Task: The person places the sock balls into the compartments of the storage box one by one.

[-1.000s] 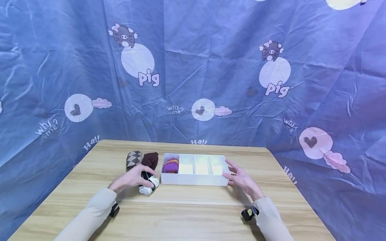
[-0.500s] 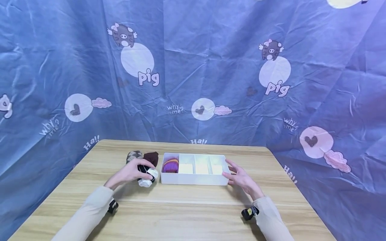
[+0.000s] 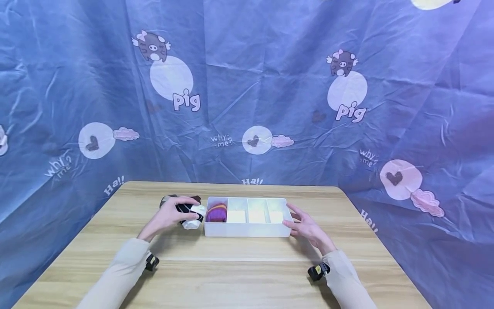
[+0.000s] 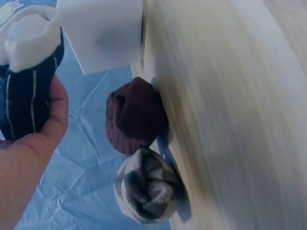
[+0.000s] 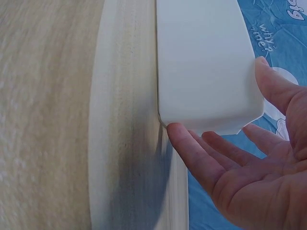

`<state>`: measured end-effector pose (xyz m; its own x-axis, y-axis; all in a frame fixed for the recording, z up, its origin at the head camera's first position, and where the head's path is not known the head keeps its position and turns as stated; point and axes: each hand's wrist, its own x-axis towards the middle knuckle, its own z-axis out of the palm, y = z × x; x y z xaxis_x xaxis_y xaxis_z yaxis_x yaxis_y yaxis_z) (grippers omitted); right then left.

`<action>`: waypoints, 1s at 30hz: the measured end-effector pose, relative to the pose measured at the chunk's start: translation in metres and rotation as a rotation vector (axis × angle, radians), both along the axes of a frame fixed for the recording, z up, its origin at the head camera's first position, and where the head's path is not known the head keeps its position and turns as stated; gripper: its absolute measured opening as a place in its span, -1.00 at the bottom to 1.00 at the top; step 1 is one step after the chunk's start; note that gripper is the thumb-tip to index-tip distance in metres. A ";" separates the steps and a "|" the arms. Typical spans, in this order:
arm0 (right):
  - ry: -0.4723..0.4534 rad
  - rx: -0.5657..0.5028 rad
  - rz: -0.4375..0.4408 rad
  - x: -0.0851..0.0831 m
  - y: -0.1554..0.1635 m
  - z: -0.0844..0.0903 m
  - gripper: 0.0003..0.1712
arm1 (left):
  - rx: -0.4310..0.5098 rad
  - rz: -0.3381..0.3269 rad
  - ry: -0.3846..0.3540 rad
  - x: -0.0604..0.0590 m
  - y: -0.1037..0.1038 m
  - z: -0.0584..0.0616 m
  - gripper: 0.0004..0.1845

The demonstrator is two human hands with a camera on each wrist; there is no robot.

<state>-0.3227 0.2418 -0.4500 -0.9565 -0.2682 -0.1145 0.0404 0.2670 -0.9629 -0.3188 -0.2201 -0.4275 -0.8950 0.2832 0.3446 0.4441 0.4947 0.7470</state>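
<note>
My left hand (image 3: 170, 214) pinches a rolled black-and-white sock (image 4: 29, 91), dark with thin pale stripes and a white end. It is raised off the table, just left of the white divided box (image 3: 247, 230). Behind that hand lie a dark maroon rolled sock (image 4: 136, 115) and a grey-beige patterned rolled sock (image 4: 147, 187), mostly hidden in the head view. A purple rolled sock (image 3: 217, 213) with an orange band sits in the box's leftmost compartment. My right hand (image 3: 307, 225) touches the box's right end, with fairly straight fingers.
The box stands on a light wood table (image 3: 239, 274), nearer its far edge. A blue printed cloth (image 3: 239, 86) hangs behind and around the table. A small black device is strapped at each wrist.
My left hand has lifted the black-and-white sock off the table and moved it slightly away from me, toward the box's left end. My right hand stays at the box.
</note>
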 end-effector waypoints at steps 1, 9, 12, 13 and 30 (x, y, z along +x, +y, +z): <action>0.000 -0.001 0.002 0.000 0.000 0.000 -0.06 | 0.012 0.004 -0.004 0.000 0.001 0.001 -0.52; -0.001 -0.025 0.022 -0.001 -0.001 0.001 -0.07 | 0.085 0.025 -0.024 -0.005 0.013 0.005 -0.51; -0.002 -0.029 0.028 -0.001 0.000 0.002 -0.07 | 0.100 0.010 -0.011 -0.009 0.019 0.006 -0.52; -0.004 -0.029 0.028 -0.001 0.000 0.002 -0.07 | 0.105 0.004 -0.006 -0.010 0.021 0.006 -0.53; -0.015 -0.037 0.010 0.001 -0.001 0.005 -0.06 | 0.219 -0.078 -0.112 -0.026 0.065 0.008 -0.50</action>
